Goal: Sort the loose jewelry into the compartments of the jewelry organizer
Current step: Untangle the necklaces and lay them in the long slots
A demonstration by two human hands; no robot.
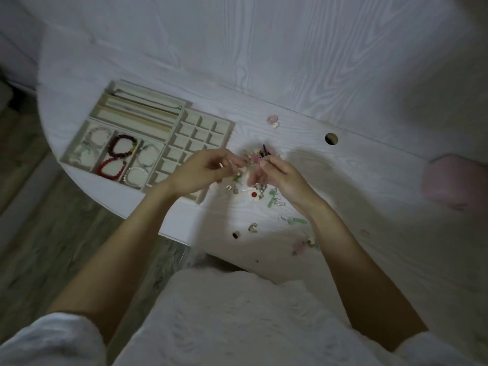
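At mid-frame our left hand (203, 171) and right hand (274, 174) meet above the loose jewelry (253, 186) on the counter (343, 180), fingers curled, seemingly pinching one small piece between them. The organizer (148, 143) lies left, nearer our left hand.

Both bare forearms reach forward from white sleeves and converge toward the middle; the left hand (203, 171) is raised with its fingers curled inward and the fingertips drawn together toward the thumb; the right hand (277, 173) faces it, just beside it, fingers likewise curled and pinched at the tips; whether either pinch holds anything is too blurred to tell; both wrists are bent slightly inward.
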